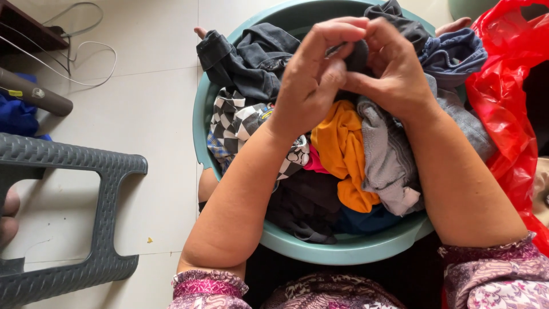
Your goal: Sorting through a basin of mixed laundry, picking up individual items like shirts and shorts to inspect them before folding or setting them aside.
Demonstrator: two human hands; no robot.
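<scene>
Both my hands are raised over a teal plastic basin piled with laundry. My left hand and my right hand pinch a small dark grey garment between their fingertips, fingers curled together. Under them lie an orange cloth, a light grey garment, a black-and-white checked cloth, a dark grey shirt and a blue-grey garment. Black clothing fills the near side of the basin.
A red plastic bag presses against the basin's right side. A grey plastic stool lies on the white tiled floor at the left. White cables and a blue cloth sit at the far left.
</scene>
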